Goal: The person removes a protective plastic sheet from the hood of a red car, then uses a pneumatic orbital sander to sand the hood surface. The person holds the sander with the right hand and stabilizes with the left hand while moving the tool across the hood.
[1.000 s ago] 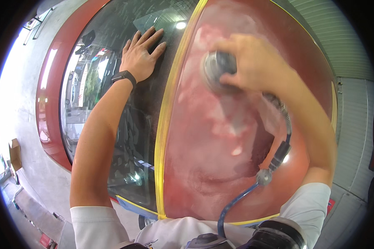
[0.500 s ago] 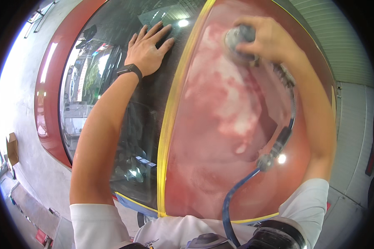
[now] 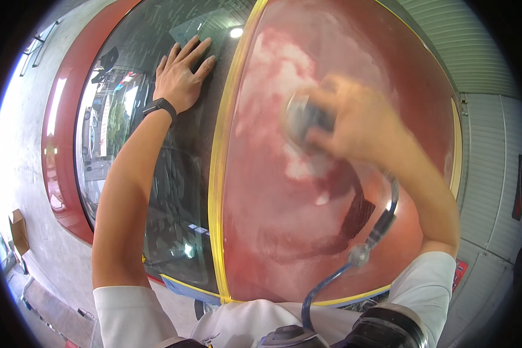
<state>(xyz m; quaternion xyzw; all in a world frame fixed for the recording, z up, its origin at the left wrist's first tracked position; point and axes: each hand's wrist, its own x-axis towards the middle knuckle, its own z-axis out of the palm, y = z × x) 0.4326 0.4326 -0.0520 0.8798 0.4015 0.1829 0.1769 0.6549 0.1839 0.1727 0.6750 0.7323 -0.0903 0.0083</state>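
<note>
My right hand (image 3: 359, 119), smeared by motion, grips a round air sander (image 3: 307, 119) and holds it against a red car panel (image 3: 272, 267) with whitish sanded patches. From the sander an air hose (image 3: 330, 283) with a metal coupling (image 3: 358, 255) runs down toward my body. My left hand (image 3: 180, 78) lies flat with fingers spread on the dark car window glass (image 3: 180, 180), holding nothing. A black band is on that wrist. Yellow masking tape (image 3: 219, 174) runs between glass and panel.
A glossy red body edge (image 3: 61, 168) curves along the far side of the glass. At right is a ribbed grey shutter (image 3: 458, 52) above grey floor. A cardboard box (image 3: 19, 232) stands on the floor at left. More yellow tape borders the panel's near edge.
The sander in my right hand has moved down and to the left across the panel, its hose shifting with it. My left hand remains flat on the glass; the whole view has shifted slightly.
</note>
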